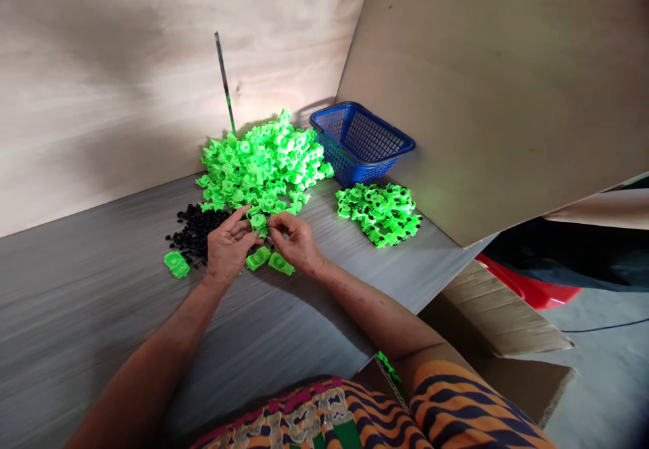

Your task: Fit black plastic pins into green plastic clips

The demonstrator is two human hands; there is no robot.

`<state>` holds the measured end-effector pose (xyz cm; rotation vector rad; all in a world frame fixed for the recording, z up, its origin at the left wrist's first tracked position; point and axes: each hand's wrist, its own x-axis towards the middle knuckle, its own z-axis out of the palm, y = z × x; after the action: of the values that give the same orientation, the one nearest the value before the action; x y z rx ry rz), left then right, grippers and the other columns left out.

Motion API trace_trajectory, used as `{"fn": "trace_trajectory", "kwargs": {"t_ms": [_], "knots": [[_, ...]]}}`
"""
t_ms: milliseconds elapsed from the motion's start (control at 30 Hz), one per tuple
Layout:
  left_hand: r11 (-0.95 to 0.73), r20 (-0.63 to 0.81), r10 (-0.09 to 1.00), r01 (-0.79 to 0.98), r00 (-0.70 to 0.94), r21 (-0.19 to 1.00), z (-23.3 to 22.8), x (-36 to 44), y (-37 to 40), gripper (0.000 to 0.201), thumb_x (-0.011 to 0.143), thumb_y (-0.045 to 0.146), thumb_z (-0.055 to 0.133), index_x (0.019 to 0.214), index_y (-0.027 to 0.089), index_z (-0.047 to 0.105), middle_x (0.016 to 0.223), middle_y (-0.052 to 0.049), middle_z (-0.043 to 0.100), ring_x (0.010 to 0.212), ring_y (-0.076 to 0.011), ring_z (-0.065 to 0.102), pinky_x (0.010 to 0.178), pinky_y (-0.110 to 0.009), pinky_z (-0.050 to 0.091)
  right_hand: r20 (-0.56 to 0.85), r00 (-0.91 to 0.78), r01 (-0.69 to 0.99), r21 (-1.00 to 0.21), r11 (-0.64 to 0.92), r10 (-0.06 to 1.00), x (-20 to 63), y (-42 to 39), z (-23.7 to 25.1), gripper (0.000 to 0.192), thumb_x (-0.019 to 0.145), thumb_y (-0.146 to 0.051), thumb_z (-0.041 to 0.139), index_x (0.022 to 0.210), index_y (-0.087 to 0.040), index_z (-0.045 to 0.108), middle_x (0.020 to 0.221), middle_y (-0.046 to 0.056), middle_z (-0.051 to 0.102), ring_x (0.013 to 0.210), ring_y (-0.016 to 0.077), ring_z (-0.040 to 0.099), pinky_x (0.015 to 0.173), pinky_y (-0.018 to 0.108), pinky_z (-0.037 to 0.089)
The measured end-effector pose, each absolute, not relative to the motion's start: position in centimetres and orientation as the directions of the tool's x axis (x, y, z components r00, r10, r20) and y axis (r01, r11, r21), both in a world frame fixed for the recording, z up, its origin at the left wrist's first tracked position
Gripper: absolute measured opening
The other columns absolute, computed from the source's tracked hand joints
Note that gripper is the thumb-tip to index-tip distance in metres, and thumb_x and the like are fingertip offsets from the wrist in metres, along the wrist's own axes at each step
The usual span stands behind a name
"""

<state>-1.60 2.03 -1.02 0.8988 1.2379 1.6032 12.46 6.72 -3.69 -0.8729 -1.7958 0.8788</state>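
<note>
I hold a green part [258, 220] in my left hand [226, 249], above the table, while my right hand [297, 241] pinches a small black piece [268, 228] at its right edge. A black pile [195, 227] crowds my left fingers; a big green heap [258, 168] rises just beyond. The grey tabletop [91, 293] gives room at near left, and rightward up to a smaller heap [380, 214] before the blue basket [337, 163].
</note>
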Motion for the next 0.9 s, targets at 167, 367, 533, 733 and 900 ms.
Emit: {"fn": "trace_trajectory", "kwargs": {"t_ms": [167, 367, 533, 733, 900], "knots": [[-0.109, 0.027, 0.934, -0.212, -0.357, 0.971, -1.3, -1.5, 2.1, 0.076, 0.05, 0.03, 0.092, 0.121, 0.011, 0.073, 0.084, -0.003, 0.076, 0.067, -0.0157, 0.069, 0.064, -0.031, 0.064, 0.443, -0.306, 0.122, -0.86, 0.496, 0.843, 12.2, 6.9, -4.5, 0.007, 0.083, -0.024, 0.05, 0.077, -0.021, 0.052, 0.078, 0.0, 0.055, 0.075, 0.0132, 0.054, 0.072, 0.026, 0.048], [-0.08, 0.004, 0.923, -0.182, -0.385, 0.98, -2.2, -1.4, 2.7, 0.073, 0.05, 0.028, 0.088, 0.119, 0.011, 0.074, 0.076, 0.001, 0.073, 0.061, -0.0143, 0.068, 0.056, -0.027, 0.061, 0.458, -0.326, 0.022, -0.871, 0.491, 0.827, 11.8, 7.8, -6.0, 0.011, 0.081, -0.023, 0.052, 0.071, -0.022, 0.047, 0.08, 0.001, 0.057, 0.075, 0.013, 0.052, 0.071, 0.027, 0.046], [-0.097, 0.01, 0.91, -0.188, -0.414, 0.977, -2.4, -1.6, 3.3, 0.067, 0.049, 0.027, 0.085, 0.114, 0.012, 0.075, 0.072, 0.003, 0.07, 0.062, -0.0139, 0.068, 0.059, -0.029, 0.064, 0.472, -0.401, -0.003, -0.858, 0.514, 0.785, 12.0, 9.3, -6.1, 0.018, 0.086, -0.029, 0.058, 0.071, -0.021, 0.05, 0.077, 0.0, 0.056, 0.076, 0.0133, 0.053, 0.072, 0.028, 0.047], [-0.167, 0.054, 0.877, -0.197, -0.478, 0.966, -1.8, -3.4, 3.6, 0.061, 0.051, 0.025, 0.082, 0.11, 0.016, 0.072, 0.068, 0.006, 0.065, 0.061, -0.013, 0.067, 0.064, -0.033, 0.066, 0.535, -0.214, 0.111, -0.818, 0.565, 0.817, 17.6, 11.3, -1.0, 0.026, 0.093, -0.045, 0.062, 0.085, -0.02, 0.06, 0.083, 0.001, 0.061, 0.077, 0.0129, 0.056, 0.071, 0.027, 0.048], [-0.135, 0.047, 0.887, -0.16, -0.459, 0.978, -1.5, -3.8, 3.6, 0.057, 0.057, 0.022, 0.081, 0.113, 0.02, 0.069, 0.067, 0.008, 0.062, 0.061, -0.0121, 0.066, 0.063, -0.031, 0.066, 0.429, -0.226, 0.53, -0.699, 0.481, 0.874, 26.8, 5.4, 0.8, 0.016, 0.095, -0.034, 0.063, 0.092, -0.019, 0.064, 0.069, -0.003, 0.055, 0.066, 0.011, 0.05, 0.067, 0.027, 0.043]]}}
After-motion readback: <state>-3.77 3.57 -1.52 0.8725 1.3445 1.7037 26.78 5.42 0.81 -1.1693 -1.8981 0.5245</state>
